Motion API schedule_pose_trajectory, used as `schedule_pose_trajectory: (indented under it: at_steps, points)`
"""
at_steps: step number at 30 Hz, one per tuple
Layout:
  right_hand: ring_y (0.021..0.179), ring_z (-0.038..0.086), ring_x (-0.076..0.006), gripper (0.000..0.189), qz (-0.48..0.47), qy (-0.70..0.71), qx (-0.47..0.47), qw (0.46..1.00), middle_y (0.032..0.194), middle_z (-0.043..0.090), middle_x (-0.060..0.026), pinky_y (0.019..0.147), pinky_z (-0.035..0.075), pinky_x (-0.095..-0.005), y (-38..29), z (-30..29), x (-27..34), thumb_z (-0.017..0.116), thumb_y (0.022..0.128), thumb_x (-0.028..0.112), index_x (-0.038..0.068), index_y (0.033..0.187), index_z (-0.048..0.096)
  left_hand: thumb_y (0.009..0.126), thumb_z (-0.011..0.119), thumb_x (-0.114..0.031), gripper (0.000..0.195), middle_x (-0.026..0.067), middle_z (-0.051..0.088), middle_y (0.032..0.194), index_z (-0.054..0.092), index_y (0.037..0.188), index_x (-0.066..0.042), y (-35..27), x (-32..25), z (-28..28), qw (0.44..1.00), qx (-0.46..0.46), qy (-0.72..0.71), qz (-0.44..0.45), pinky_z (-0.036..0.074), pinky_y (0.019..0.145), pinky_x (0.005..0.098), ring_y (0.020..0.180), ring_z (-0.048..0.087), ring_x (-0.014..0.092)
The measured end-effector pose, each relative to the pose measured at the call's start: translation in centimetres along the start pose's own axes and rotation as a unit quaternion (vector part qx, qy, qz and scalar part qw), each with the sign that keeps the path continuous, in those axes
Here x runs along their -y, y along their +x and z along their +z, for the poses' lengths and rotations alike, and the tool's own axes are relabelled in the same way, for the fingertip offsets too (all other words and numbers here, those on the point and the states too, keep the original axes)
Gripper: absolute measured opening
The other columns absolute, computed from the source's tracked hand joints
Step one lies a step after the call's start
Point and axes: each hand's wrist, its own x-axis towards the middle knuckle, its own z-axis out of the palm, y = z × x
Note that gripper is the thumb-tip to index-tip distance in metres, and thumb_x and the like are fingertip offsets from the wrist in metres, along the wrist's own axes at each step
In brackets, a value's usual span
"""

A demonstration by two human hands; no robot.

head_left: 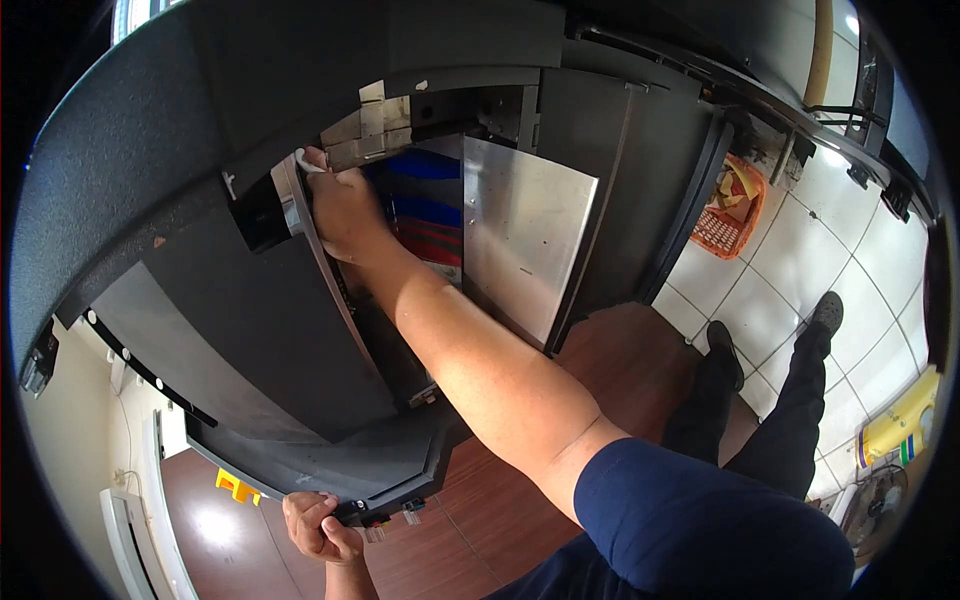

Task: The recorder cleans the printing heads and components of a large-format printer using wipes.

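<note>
A large black machine [247, 337], possibly a wide-format printer, fills the view in front of me. My right hand [349, 214] reaches into an opening in it, fingers curled at a small white lever [306, 162] by the upright edge of a dark panel. My fingertips are partly hidden there. Behind my wrist, blue and red strips [427, 217] show inside the housing. To their right stands an open bare metal door [529, 240]. Below, my left hand [322, 525] grips the front corner of the machine's black lower tray [375, 472].
A dark side panel [622, 172] stands right of the metal door. An orange plastic basket [727, 217] holding scraps sits on white floor tiles [765, 277]. A yellow container [900, 420] is at the right edge. A yellow plastic piece [236, 486] sits by the tray's edge.
</note>
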Motion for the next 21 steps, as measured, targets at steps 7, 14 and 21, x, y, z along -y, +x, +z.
schedule_pose_trajectory:
  at_steps: [7, 14, 21]
  points:
    - [0.098, 0.061, -0.0151, 0.045, 0.005, -0.01, 0.042, 0.999, 0.112, 0.065, -0.0108, 0.087, 0.05, -0.0288, 0.5, -1.0, 0.1, 0.043, 0.096, 0.01, -0.006, 0.137, 0.053, 0.099, 0.053, -0.034, 0.036, 0.0077, 0.056, 0.066, 0.059, 0.079, -0.005, 0.2, -0.3, 0.4, 1.0, -0.006, -0.005, -0.004, 0.043, 0.066, 0.0349, 0.065, 0.054, 0.022]
    - [0.102, 0.059, -0.0144, 0.043, 0.033, -0.064, 0.019, 0.997, 0.111, 0.066, -0.0096, 0.092, 0.046, -0.028, -2.3, -0.3, 2.8, 0.042, 0.097, 0.013, -0.004, 0.133, 0.058, 0.101, 0.051, -0.039, 0.041, 0.0083, 0.057, 0.067, 0.06, 0.08, -0.005, 0.0, -0.2, 0.0, 1.0, -0.001, 0.02, -0.007, 0.043, 0.066, 0.0359, 0.066, 0.055, 0.023]
    - [0.124, 0.059, -0.0354, 0.042, 0.013, -0.126, 0.0, 0.992, 0.127, 0.065, -0.0235, 0.106, 0.043, -0.037, -5.8, -0.3, 6.1, 0.041, 0.097, 0.017, -0.001, 0.128, 0.063, 0.101, 0.05, -0.04, 0.042, 0.0087, 0.059, 0.069, 0.062, 0.081, -0.004, 0.0, -0.2, 0.0, 1.0, 0.002, 0.016, -0.003, 0.044, 0.067, 0.0365, 0.068, 0.057, 0.024]
